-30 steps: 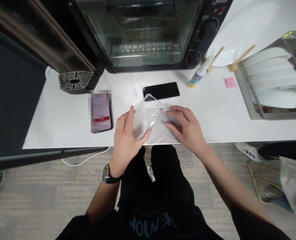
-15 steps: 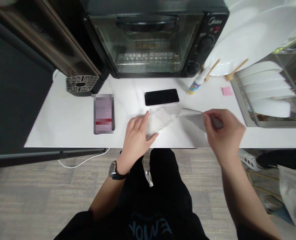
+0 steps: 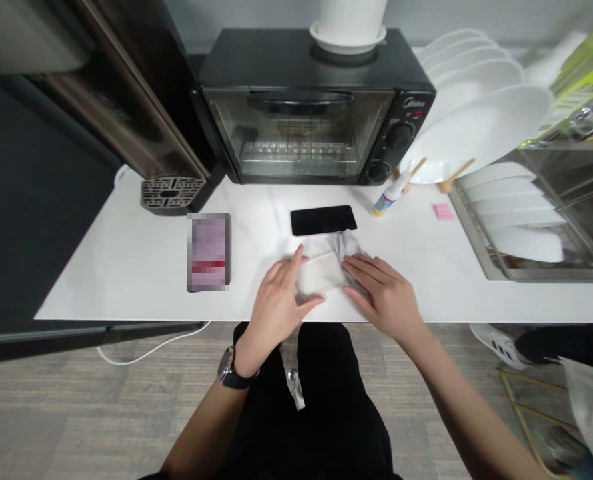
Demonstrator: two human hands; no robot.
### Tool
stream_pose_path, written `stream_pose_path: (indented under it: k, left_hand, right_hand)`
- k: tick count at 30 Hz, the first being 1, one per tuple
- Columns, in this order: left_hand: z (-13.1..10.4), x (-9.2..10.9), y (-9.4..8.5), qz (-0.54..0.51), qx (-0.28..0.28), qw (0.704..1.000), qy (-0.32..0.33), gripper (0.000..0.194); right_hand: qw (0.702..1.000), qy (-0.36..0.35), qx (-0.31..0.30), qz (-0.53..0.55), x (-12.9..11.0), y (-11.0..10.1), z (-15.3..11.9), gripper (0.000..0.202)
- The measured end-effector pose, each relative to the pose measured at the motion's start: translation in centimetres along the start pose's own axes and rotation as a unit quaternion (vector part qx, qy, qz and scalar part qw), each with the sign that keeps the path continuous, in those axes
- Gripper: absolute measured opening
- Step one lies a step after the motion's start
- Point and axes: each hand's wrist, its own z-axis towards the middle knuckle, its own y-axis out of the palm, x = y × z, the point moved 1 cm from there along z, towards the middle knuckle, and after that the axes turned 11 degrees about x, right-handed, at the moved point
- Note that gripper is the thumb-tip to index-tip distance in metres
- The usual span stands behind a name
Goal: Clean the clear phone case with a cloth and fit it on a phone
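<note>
A clear, whitish flat rectangle like a phone case [image 3: 321, 274] lies on the white counter near its front edge. My left hand [image 3: 279, 293] steadies it from the left, thumb along the near edge and index finger reaching toward the far corner. A thin, wrinkled grey cloth [image 3: 350, 244] covers the case's right end. Pressed over that cloth is my right hand [image 3: 389, 293], fingers extended together and thumb lower on the near side. Just beyond the case, a smartphone [image 3: 323, 220] lies with its black screen up.
Behind stands a black toaster oven [image 3: 301, 133] with a white pot [image 3: 351, 23] on top. A small bottle [image 3: 389, 197], a pink note [image 3: 443, 211] and a dish rack [image 3: 496, 270] are to the right. A blurred purple item [image 3: 209, 250] and a drip tray [image 3: 171, 193] are left.
My right hand has moved left with the grey cloth, from the counter's right side onto the case. My left hand stays at the case. The view has tilted up, showing more above the oven.
</note>
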Motion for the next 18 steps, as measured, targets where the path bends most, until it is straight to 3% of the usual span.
stream_pose_path:
  k: [5,8,14,18]
  left_hand:
    - [1.2,0.0,0.7,-0.009,-0.022,0.999,0.023,0.078]
    - [1.2,-0.2,1.0,0.012,-0.012,1.0,0.017,0.078]
    - [0.9,0.0,1.0,0.008,-0.005,1.0,0.02,0.08]
    - [1.0,-0.1,1.0,0.013,-0.006,0.999,0.029,0.078]
  right_hand:
    - [0.995,-0.068,-0.06,0.047,-2.7,1.1,0.3,0.052]
    - [0.992,-0.085,-0.078,0.057,-2.8,0.8,0.6,0.05]
    - [0.999,0.041,-0.001,-0.033,0.2,-0.8,-0.2,0.04]
    - [0.998,0.051,0.023,-0.011,-1.8,0.7,-0.1,0.051]
